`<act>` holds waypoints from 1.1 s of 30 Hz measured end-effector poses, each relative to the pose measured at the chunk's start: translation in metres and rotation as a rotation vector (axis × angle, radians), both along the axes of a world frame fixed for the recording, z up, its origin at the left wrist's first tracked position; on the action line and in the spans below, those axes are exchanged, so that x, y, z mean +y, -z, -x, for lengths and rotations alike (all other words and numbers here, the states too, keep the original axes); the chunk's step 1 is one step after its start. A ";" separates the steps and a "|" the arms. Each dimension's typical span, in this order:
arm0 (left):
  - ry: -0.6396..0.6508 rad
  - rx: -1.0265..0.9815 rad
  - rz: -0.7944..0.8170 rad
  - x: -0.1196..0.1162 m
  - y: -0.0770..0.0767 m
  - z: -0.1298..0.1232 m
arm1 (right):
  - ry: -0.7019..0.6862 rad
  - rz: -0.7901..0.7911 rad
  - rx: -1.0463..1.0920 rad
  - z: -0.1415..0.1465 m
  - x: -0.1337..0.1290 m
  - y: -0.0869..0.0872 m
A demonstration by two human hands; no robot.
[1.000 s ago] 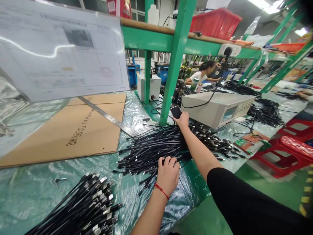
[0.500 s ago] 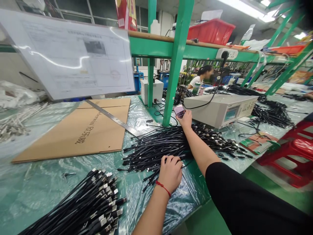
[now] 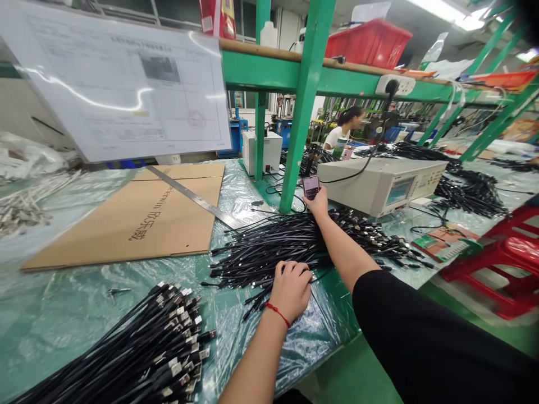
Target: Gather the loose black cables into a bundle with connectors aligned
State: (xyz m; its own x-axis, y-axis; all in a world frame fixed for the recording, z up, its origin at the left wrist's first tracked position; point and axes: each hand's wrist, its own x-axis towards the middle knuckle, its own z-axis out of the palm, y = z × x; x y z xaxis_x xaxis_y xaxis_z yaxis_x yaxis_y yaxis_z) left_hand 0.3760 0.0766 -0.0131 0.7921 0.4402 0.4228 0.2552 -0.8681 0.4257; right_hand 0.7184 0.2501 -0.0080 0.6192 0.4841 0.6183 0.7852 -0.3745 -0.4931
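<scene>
A: ok so what are the two hands up to here?

B: right hand (image 3: 319, 203) has a phone (image 3: 311, 187) pinched by its lower part, thumb on one side and fingers on the other. Screen's lit and faces the camera. It's just beside the green post (image 3: 301, 123), with a beige instrument (image 3: 362, 185) on the other side.

A: and the left hand (image 3: 292, 289)?

B: palm down at the near edge of the big cable pile (image 3: 265, 247), fingers bent and a little apart. Can't tell if it's gripping any cables, the fingertips are kinda hidden. Red bracelet (image 3: 278, 313) on that wrist btw.

A: where's the pile exactly?

B: middle of the tabletop (image 3: 236, 314), loose black cables lying mostly sideways, and the right forearm reaches over them. There's a second cable bundle (image 3: 126, 353) nearer the camera, off to the left, with a bunch of metal plugs at one end.

A: anything else lying around?

B: yeah, a flat cardboard sheet (image 3: 138, 224) with a metal ruler (image 3: 189, 195) slanting across it, the ruler's near end by the pile. Red stool (image 3: 505, 269) off to the right, and a person (image 3: 337, 134) in a white top farther back.
</scene>
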 end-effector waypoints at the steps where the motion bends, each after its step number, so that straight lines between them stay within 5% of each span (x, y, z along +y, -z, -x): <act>1: 0.003 0.000 0.001 0.000 0.000 0.000 | 0.003 0.009 0.010 -0.001 0.000 0.001; 14: 0.026 0.012 0.014 0.003 0.000 0.002 | 0.005 0.091 0.076 -0.007 -0.004 0.006; 33: 0.022 0.083 -0.110 0.004 -0.002 0.005 | 0.042 0.190 0.083 0.022 -0.011 -0.016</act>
